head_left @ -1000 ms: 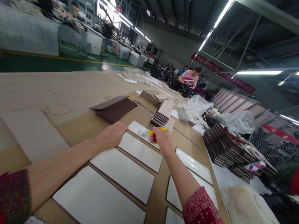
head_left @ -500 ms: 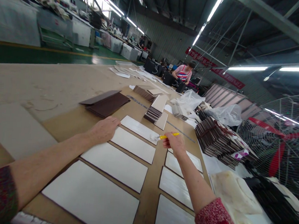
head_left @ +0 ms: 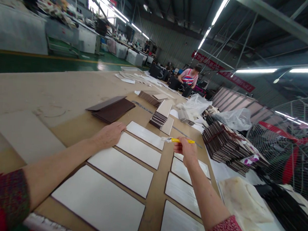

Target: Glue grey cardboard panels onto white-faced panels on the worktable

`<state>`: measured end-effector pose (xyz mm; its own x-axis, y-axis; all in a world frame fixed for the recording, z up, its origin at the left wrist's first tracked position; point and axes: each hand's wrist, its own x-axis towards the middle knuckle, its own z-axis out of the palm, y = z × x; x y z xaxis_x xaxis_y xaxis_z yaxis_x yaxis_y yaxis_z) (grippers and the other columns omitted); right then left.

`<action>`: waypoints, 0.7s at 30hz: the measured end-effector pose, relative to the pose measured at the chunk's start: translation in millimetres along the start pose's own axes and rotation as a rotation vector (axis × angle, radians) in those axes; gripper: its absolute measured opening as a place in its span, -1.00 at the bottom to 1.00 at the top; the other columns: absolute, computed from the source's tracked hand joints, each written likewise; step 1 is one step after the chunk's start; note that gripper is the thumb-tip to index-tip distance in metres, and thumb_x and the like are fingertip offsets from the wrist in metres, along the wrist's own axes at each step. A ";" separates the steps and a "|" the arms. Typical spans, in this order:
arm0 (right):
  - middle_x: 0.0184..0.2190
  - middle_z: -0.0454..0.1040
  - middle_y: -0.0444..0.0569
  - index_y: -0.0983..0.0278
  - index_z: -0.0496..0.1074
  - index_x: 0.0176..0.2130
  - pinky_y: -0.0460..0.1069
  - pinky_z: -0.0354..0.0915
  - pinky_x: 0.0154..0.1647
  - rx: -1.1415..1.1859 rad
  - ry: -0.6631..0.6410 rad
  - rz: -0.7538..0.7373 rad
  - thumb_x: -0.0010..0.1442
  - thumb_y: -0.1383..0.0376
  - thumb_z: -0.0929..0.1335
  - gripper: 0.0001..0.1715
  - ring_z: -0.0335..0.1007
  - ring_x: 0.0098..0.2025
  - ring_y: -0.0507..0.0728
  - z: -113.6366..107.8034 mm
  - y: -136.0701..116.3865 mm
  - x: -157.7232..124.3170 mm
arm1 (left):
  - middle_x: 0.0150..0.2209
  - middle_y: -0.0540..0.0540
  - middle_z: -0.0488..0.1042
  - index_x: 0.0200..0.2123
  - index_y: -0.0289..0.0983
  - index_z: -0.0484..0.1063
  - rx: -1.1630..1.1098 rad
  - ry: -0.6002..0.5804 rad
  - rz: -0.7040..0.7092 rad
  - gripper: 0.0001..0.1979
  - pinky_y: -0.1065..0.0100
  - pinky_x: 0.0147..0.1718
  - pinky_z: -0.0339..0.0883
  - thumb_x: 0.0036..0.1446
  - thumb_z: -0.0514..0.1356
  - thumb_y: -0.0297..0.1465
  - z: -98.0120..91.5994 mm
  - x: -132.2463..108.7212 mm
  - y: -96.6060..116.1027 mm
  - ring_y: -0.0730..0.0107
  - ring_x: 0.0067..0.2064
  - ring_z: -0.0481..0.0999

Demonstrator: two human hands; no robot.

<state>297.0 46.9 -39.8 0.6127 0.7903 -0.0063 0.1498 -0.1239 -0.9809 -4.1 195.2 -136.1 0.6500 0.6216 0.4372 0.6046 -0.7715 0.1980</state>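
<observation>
My right hand (head_left: 187, 151) is closed round the yellow handle of a paintbrush (head_left: 184, 141). Its pale, whitish bristles are at the right end of the farthest white panel (head_left: 144, 134) in the left column. At that panel's left end, my left hand (head_left: 113, 133) has its fingers bunched together against the edge; the fingertips are partly hidden. Nearer to me lie more dark-edged white panels (head_left: 124, 169) in the same column. A second column of white panels (head_left: 183, 188) is on the right, with a wet-looking shine, and my right forearm covers part of it.
Dark brown boards (head_left: 112, 109) lie beyond my left hand. Small stacked strips (head_left: 160, 114) stand farther along the table (head_left: 71, 88). On the right are tall stacks of brown pieces (head_left: 223, 143), clear plastic (head_left: 235, 117) and a caged fan (head_left: 292, 139). A co-worker (head_left: 188, 76) is at the far end.
The paintbrush has moved right, from the face of the farthest left panel to its right end, and now lies more level. My left hand keeps its place at the panel.
</observation>
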 end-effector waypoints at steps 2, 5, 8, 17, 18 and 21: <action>-0.56 0.53 -0.12 0.31 0.47 -0.32 -0.14 0.41 -0.60 0.077 -0.047 0.003 0.09 0.20 0.37 -0.79 0.42 -0.61 0.02 9.9 -8.5 -13.2 | -0.09 -0.26 0.48 -0.11 -0.45 0.41 0.014 -0.009 0.011 -0.69 0.20 0.14 0.26 0.14 -0.03 -0.65 -9.1 2.0 4.7 0.18 0.04 0.42; -0.53 0.55 -0.09 0.32 0.48 -0.29 -0.13 0.43 -0.58 0.157 -0.156 0.037 0.11 0.20 0.38 -0.78 0.45 -0.59 0.02 30.3 -17.1 -33.6 | -0.11 -0.23 0.49 -0.12 -0.38 0.44 0.036 -0.070 0.063 -0.71 0.19 0.12 0.29 0.15 0.02 -0.62 -26.7 0.7 11.1 0.17 0.03 0.45; -0.52 0.57 -0.06 0.33 0.48 -0.28 -0.12 0.44 -0.58 0.193 -0.234 0.067 0.12 0.22 0.38 -0.79 0.46 -0.59 0.03 54.2 -18.3 -48.0 | -0.17 -0.17 0.52 -0.20 -0.28 0.50 0.042 -0.171 0.142 -0.73 0.22 0.01 0.37 0.12 0.07 -0.62 -44.4 -14.2 16.7 0.17 -0.06 0.51; -0.57 0.52 -0.13 0.30 0.45 -0.33 -0.11 0.45 -0.60 0.178 -0.292 0.056 0.13 0.26 0.35 -0.86 0.44 -0.62 0.03 121.4 -5.6 -47.0 | 0.04 -0.24 0.50 0.01 -0.32 0.47 0.007 -0.181 0.130 -0.60 0.20 0.12 0.35 0.15 0.06 -0.65 -47.8 -70.9 19.8 0.15 0.09 0.46; -0.58 0.52 -0.14 0.29 0.45 -0.33 -0.11 0.45 -0.60 0.171 -0.293 0.055 0.13 0.25 0.34 -0.85 0.44 -0.62 0.03 126.9 -4.0 -45.8 | 0.05 -0.24 0.50 0.02 -0.32 0.47 0.002 -0.164 0.116 -0.60 0.20 0.13 0.35 0.17 0.04 -0.65 -44.4 -72.0 18.2 0.16 0.10 0.46; -0.57 0.52 -0.15 0.29 0.46 -0.33 -0.11 0.44 -0.60 0.150 -0.301 0.050 0.12 0.24 0.33 -0.84 0.44 -0.62 0.03 139.3 1.6 -43.2 | 0.06 -0.25 0.50 0.02 -0.33 0.47 -0.013 -0.118 0.083 -0.62 0.20 0.14 0.35 0.24 -0.01 -0.62 -36.0 -73.4 13.9 0.17 0.10 0.46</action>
<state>162.6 96.2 -68.1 0.3563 0.9300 -0.0906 -0.0043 -0.0954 -0.9954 -60.0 133.9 -133.8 0.7477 0.5663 0.3468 0.5407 -0.8224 0.1770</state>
